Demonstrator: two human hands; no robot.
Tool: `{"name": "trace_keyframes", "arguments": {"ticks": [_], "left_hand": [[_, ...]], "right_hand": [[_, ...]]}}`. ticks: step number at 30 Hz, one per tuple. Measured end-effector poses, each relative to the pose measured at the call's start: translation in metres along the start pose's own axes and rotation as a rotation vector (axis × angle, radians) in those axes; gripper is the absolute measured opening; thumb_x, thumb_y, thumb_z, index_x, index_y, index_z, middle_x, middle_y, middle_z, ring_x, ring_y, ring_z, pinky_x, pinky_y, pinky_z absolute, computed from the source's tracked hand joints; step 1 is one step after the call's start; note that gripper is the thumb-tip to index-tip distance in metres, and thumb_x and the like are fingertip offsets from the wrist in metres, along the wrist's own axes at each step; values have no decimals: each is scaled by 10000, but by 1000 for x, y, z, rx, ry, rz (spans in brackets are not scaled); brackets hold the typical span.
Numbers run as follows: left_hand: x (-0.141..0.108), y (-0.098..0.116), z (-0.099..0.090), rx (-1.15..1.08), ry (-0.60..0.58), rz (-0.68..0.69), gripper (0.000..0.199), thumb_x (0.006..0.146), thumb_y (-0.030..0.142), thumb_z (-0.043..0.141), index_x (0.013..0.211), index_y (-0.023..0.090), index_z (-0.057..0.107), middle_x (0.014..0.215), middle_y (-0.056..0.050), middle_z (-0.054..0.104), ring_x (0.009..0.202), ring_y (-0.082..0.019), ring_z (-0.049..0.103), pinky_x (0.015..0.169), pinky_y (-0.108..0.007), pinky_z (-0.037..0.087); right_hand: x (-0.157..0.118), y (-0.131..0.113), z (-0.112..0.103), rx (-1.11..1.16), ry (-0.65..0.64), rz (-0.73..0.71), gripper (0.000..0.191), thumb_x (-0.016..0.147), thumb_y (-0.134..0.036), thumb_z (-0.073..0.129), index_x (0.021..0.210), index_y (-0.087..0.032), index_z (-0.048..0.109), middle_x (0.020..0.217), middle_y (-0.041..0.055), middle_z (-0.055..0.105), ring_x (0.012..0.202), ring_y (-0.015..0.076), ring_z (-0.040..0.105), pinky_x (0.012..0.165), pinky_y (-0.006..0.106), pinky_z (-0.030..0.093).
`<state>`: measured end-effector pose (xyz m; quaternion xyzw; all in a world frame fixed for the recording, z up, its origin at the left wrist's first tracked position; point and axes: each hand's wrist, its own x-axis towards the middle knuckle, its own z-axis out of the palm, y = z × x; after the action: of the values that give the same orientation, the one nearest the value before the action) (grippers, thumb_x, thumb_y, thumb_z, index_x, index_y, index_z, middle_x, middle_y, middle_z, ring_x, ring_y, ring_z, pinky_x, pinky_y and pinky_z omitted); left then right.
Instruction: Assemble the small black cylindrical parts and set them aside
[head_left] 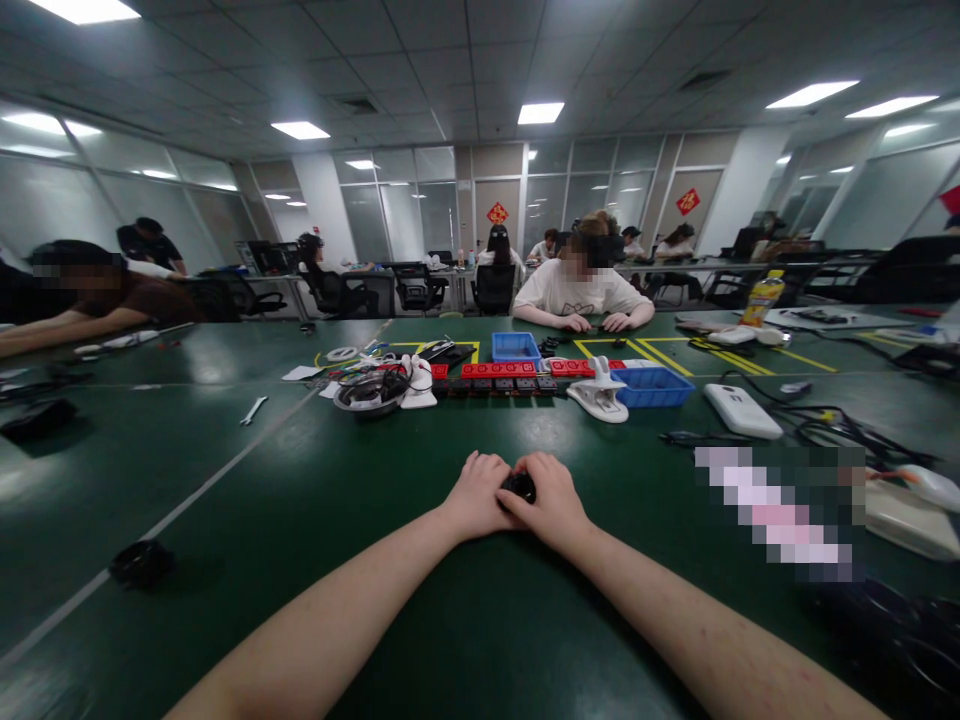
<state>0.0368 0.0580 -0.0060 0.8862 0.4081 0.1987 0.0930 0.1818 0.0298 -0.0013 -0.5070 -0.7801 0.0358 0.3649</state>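
Note:
Close to the middle of the green table [420, 620], a small black round part [520, 487] sits between my two hands. My left hand [480, 497] is closed against its left side, with fingertips curled over and partly hidden. From the right, my right hand [553, 500] wraps round the same part, thumb in front and fingers behind. The part has a glossy, dark top; its exact kind cannot be made out. Both hands rest low, at or just above the tabletop.
Beyond my hands lie a row of red blocks [499, 370], blue bins [651, 388], a metal bowl [367, 395] and a white clamp [602, 392]. A wrench [254, 411] and black ring-like part [141, 563] lie left. A white device [742, 411] and cables are right. A person sits opposite.

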Motion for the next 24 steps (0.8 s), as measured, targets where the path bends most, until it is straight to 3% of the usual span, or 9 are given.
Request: {"name": "trace_keyframes", "arguments": {"ticks": [7,12,15,21,24], "left_hand": [[0,1,-5,-11,7,16,380,590,384,697,867,178,539,873,-31,513,914,-243,482,972,-448,264],[1,-7,-7,-70,-21,45,415,615,345,694,969,185,552,942,-41,514,921,-231,469,857,-360,390],[2,-14,-7,-110,-44,72,402,623,345,703,973,201,569,978,-35,516,938,-218,466,835,-317,405],[5,-22,-2,-144,-74,129,237,621,303,716,802,199,603,1010,-24,529,975,-222,466,881,-335,370],[6,-22,0,-149,-80,145,213,608,273,723,756,190,594,1019,-28,535,988,-231,468,898,-352,356]], "right_hand": [[2,2,1,5,-4,18,205,693,-322,627,822,-178,559,821,51,540,804,219,484,724,359,373],[3,1,-3,90,-54,-62,168,714,-207,567,878,-181,588,847,47,566,830,205,484,756,346,376],[4,2,-5,159,-92,-134,242,682,-101,498,890,-189,585,864,29,588,845,182,487,780,315,379],[1,-2,-6,213,-120,-210,194,583,-71,425,690,-195,528,749,3,583,820,187,487,786,331,371],[0,-6,-6,205,-113,-223,147,561,-97,425,646,-193,498,799,15,564,848,198,484,806,352,363]]}}
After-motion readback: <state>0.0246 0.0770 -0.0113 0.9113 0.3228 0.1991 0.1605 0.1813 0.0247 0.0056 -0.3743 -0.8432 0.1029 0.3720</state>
